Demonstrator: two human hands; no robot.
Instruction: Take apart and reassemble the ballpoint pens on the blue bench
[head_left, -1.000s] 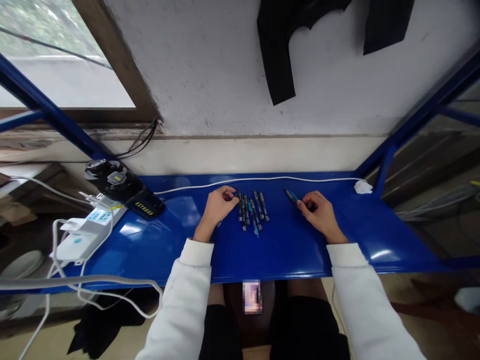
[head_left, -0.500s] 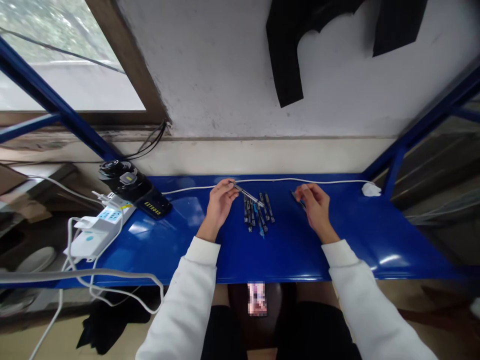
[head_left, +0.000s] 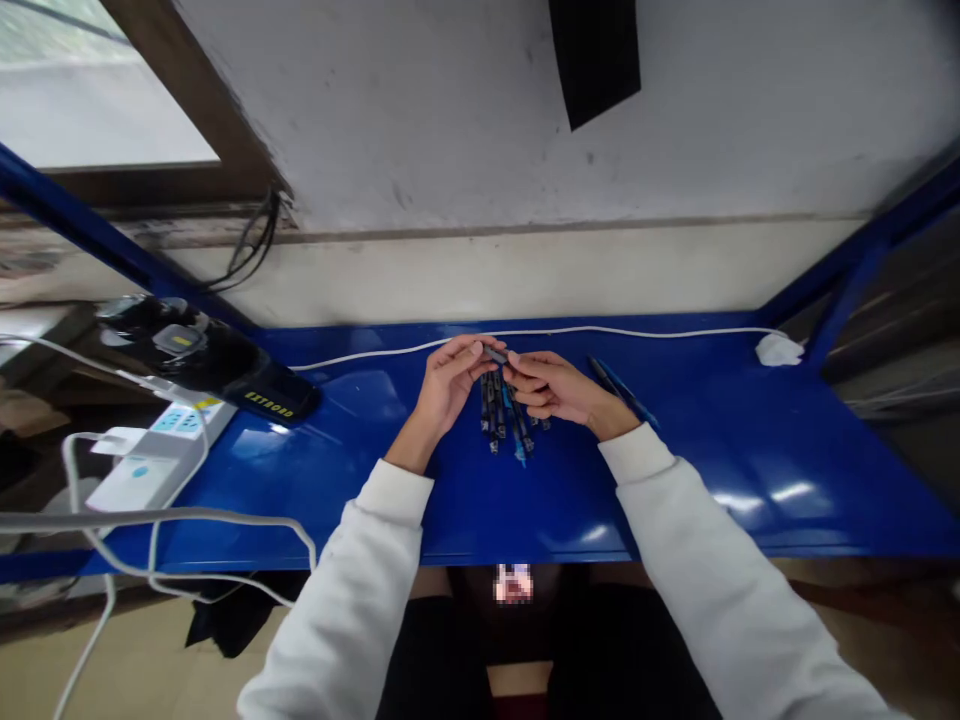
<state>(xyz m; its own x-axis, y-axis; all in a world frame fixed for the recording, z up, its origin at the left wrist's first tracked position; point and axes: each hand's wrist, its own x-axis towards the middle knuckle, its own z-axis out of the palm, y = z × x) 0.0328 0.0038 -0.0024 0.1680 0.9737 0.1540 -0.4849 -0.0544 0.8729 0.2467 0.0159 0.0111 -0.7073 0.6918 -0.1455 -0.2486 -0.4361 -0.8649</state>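
Both my hands meet over a row of several dark pens (head_left: 504, 418) lying on the blue shelf (head_left: 375, 480). My left hand (head_left: 448, 381) and my right hand (head_left: 550, 388) pinch the two ends of one pen (head_left: 495, 355), held just above the row. A blue pen (head_left: 619, 387) lies alone on the shelf to the right of my right hand, partly hidden by my wrist.
A white cable (head_left: 570, 331) runs along the back of the shelf to a white plug (head_left: 778, 349) at the right. A black device (head_left: 202, 355) and a white power strip (head_left: 154, 450) with cords sit at the left. Blue frame posts stand on both sides.
My left hand lifted one pen from the row. My right hand left the blue pen on the right and moved left to grip the other end of the lifted pen.
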